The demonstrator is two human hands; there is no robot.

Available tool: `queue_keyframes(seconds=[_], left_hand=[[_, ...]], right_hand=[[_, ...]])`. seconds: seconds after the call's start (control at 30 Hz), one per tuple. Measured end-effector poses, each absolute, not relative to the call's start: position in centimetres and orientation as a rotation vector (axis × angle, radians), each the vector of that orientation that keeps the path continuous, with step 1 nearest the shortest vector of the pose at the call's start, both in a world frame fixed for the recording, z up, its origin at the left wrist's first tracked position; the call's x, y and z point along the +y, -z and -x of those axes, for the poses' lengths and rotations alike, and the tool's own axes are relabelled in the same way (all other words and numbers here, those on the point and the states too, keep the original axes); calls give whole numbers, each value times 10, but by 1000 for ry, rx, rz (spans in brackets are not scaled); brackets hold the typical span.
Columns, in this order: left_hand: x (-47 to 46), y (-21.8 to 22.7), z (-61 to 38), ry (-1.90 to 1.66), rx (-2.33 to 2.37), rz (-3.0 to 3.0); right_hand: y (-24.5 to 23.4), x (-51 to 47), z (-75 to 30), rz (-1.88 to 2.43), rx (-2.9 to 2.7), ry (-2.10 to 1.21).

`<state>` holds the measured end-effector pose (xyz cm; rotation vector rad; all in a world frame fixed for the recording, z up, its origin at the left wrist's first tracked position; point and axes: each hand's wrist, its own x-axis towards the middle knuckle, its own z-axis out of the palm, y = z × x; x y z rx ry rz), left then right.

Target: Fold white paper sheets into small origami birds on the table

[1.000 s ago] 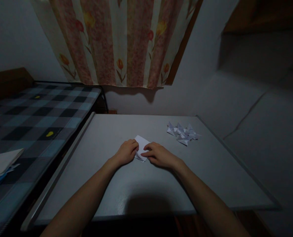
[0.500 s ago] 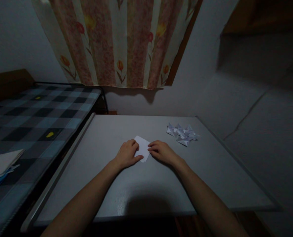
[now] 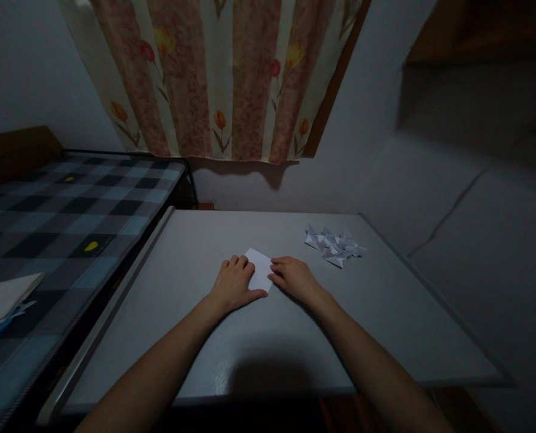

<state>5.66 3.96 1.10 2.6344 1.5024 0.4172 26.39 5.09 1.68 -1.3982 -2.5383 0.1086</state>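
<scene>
A small white folded paper (image 3: 260, 269) lies on the grey table (image 3: 258, 343) near its middle. My left hand (image 3: 235, 282) rests flat on the paper's left half, fingers stretched forward and thumb along its near edge. My right hand (image 3: 295, 278) is at the paper's right edge, fingers curled and fingertips pressed on the paper. A pile of several small folded white paper pieces (image 3: 334, 245) sits to the right, apart from both hands.
A bed with a checked blue-and-black cover (image 3: 69, 216) stands left of the table, with a folded cloth (image 3: 3, 297) on its near end. A flowered curtain (image 3: 222, 78) hangs on the wall behind. Grey wall and steps rise at right.
My left hand has slid forward and flattened over the paper, thumb out along its near edge. My right hand has drawn back to the paper's right edge. The paper now lies flatter.
</scene>
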Motion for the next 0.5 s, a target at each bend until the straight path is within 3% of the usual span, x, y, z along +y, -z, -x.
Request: queue_keyframes(seconds=[0.5], left_hand=[[53, -2, -42, -514, 1682, -2381]], right_hand=[[-7, 60, -269, 1587, -2111, -580]])
